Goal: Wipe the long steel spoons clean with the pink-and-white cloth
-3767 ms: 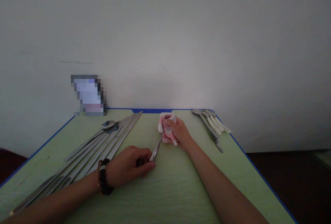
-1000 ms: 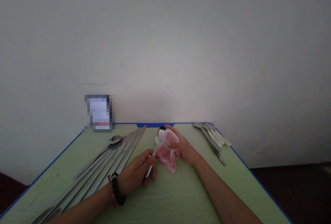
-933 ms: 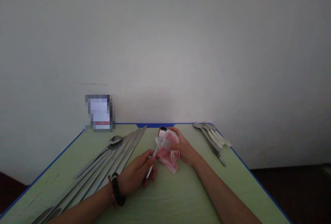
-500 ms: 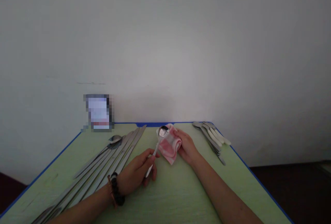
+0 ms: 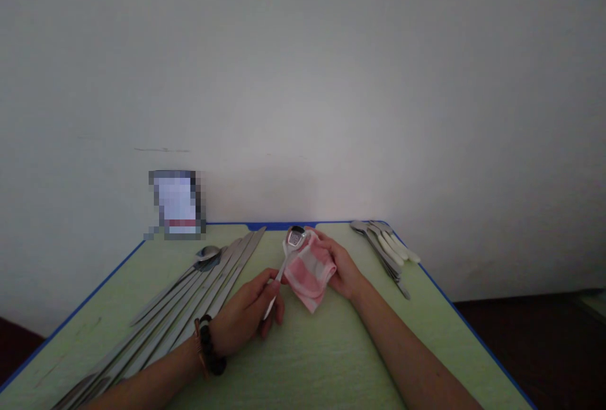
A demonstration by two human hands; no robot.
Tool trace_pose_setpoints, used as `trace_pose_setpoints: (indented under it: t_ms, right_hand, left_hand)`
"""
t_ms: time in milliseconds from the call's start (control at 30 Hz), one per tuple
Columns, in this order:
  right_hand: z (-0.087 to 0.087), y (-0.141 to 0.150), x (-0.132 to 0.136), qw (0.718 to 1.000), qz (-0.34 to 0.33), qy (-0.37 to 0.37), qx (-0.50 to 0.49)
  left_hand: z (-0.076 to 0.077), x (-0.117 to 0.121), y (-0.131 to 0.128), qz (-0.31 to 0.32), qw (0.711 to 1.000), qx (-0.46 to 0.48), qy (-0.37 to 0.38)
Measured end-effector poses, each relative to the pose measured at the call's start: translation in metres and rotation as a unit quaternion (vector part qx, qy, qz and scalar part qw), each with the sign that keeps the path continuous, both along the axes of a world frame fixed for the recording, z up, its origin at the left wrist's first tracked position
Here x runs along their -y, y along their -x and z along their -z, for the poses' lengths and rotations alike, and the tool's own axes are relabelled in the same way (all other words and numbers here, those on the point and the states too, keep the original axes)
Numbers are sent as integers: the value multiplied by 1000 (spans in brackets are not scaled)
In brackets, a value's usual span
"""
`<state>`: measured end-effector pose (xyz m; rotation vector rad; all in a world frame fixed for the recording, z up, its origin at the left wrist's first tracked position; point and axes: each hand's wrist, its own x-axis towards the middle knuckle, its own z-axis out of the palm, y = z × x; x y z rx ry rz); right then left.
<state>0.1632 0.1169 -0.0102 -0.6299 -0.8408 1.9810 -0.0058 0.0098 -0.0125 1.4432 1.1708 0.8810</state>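
My left hand point(image 5: 253, 309) pinches the handle of a shiny metal spoon point(image 5: 296, 238), its bowl tilted up and away from me. A pink and white checked cloth point(image 5: 310, 271) hangs from my right hand point(image 5: 341, 263), whose fingers are closed on it behind the spoon. The cloth lies against the back or side of the spoon's bowl; exactly where it touches is hidden. Both hands are above the middle of the table, and a dark bead bracelet point(image 5: 211, 345) circles my left wrist.
On the green table point(image 5: 303, 359), several table knives point(image 5: 222, 271) and a spoon point(image 5: 208, 252) lie at left. Spoons point(image 5: 379, 249) and white-handled cutlery point(image 5: 398, 249) sit at back right. A blurred-out screen device point(image 5: 177, 202) leans by the wall point(image 5: 303, 82).
The cloth has shifted and spread open, its lower corner now hanging lower. The spoon stays in my left hand, nearly where it was. The whole view has moved slightly.
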Motion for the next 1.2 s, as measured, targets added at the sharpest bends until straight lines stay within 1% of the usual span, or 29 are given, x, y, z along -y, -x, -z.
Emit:
trace_pose_setpoints:
  t_ms: [100,167,233,333,500,600,667,733,833,867,933,1067,1200]
  right_hand:
    - [5,-1,-1,999,-8,-23,38]
    - [8,0,-1,998,4,-26,65]
    - [9,2,-1,997,31,-27,67]
    - [9,5,-1,997,60,-29,42]
    - [6,5,-2,998,57,-6,27]
    - [3,2,-1,999,38,10,-1]
    - [1,0,1,999,16,1,-28]
    - [-2,-1,5,999,-25,-19,-40]
    - [-3,0,10,994,-99,-42,-10]
    - [-2,1,11,993,-110,-44,4]
    - [0,3,12,994,-98,-43,23]
    - [5,7,12,998,-17,-42,51]
    - [6,10,12,997,8,-46,58]
  left_hand:
    - [-1,0,0,-32,999,1,-12]
    - [-3,1,0,-39,999,-14,-30]
    - [-5,2,0,-28,998,-41,-46]
    - [-6,3,-1,-5,996,-74,-49]
    - [-4,3,-1,6,995,-83,-56]
    - [-3,3,0,3,996,-72,-47]
    - [0,3,0,-7,997,-59,-40]
    - [2,2,0,-19,998,-43,-33]
    - [4,1,1,-33,999,-23,-25]
    - [3,1,1,-39,999,-18,-20]
    - [2,0,0,-60,998,-8,-9]
    - [-2,-2,0,-111,993,27,-11]
    - [0,-5,0,-120,991,48,-17]
